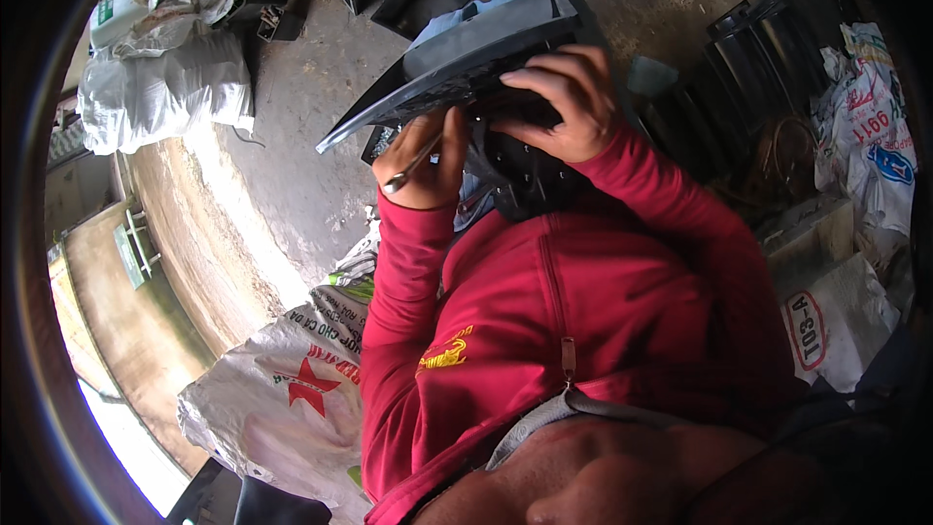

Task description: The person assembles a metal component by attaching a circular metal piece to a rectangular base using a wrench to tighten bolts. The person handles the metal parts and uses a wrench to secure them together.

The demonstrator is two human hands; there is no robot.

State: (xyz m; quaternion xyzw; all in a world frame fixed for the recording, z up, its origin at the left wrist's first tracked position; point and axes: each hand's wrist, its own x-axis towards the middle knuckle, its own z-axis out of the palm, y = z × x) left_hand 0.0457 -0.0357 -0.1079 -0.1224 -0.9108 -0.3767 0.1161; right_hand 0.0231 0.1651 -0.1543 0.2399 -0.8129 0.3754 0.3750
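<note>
Red zip-front jacket [632, 282] fills lower middle, sleeves running up to both hands. Left hand [428, 163] closed around slim silver-ended tool [395, 183]; its contact with panel unclear. Right hand [571, 105] clasps near edge of large curved dark-grey plastic panel [486, 44], tilted beyond chest. White woven sack [258, 399] lower left.

The panel [491, 39] lies against the fingers [454, 141], reaching ahead of them. Well to their left sits a bundle [165, 92]; behind them, also leftward, lies a sack [272, 418]. To their right stand several parts [758, 49] (a second sack [875, 117] lies farther right still).
</note>
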